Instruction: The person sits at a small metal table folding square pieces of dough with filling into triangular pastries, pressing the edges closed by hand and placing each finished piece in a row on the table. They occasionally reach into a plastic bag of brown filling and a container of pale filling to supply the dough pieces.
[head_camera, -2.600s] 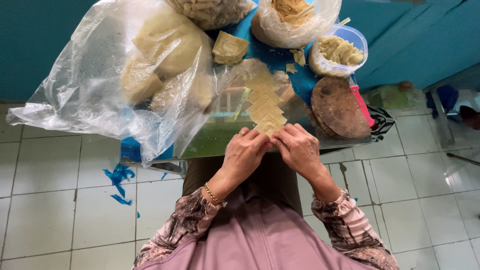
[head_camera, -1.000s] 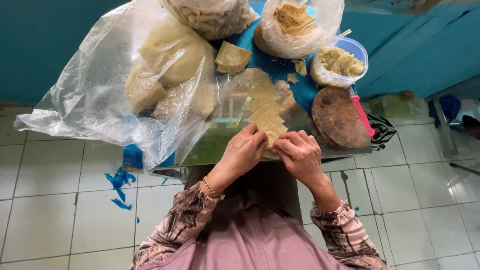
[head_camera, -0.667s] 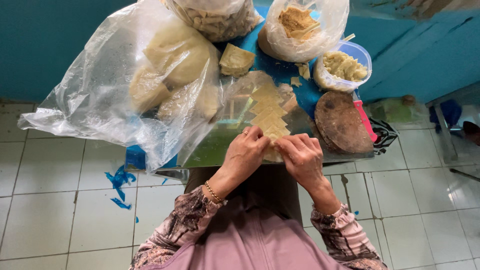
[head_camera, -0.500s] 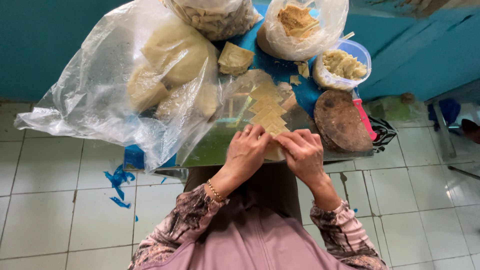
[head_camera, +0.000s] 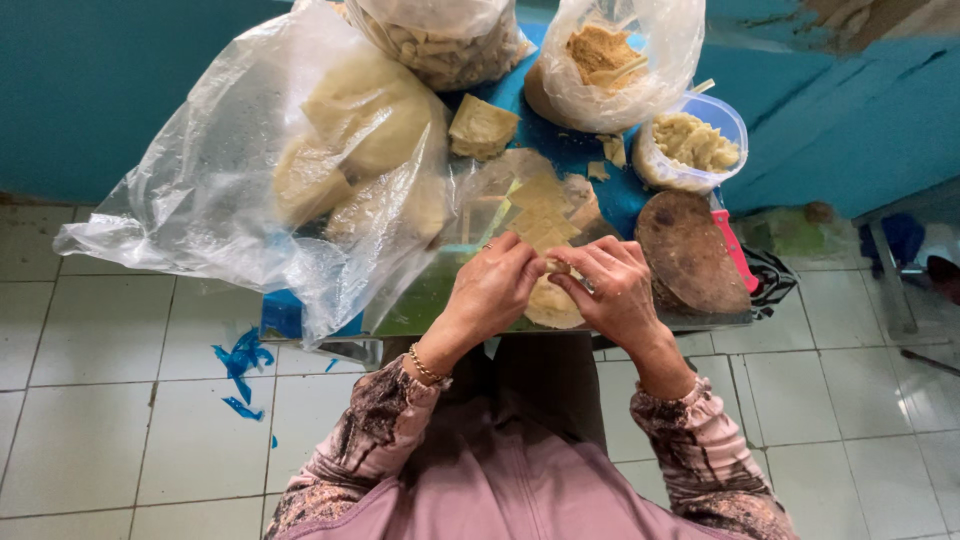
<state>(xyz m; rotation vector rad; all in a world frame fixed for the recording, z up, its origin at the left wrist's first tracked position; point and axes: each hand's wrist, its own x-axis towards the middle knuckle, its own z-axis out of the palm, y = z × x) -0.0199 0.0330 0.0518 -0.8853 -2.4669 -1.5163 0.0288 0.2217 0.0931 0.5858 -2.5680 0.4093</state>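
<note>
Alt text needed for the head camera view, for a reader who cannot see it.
Seen from above, a person's left hand and right hand pinch a pale dough wrapper between them over a small blue table. Around it lie clear bags of dough, a tub of filling and a round wooden board.

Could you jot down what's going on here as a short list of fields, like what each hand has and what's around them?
left hand: left hand pinches the wrapper at its near-left edge
right hand: right hand pinches the same wrapper from the right
grip: fingertips of both hands meet over the wrapper
stack: square wrappers just beyond the hands
big bag: clear bag of pale dough lumps, left
tub: plastic tub of filling, right
board: round wooden board, right of the hands
table: blue table
</note>
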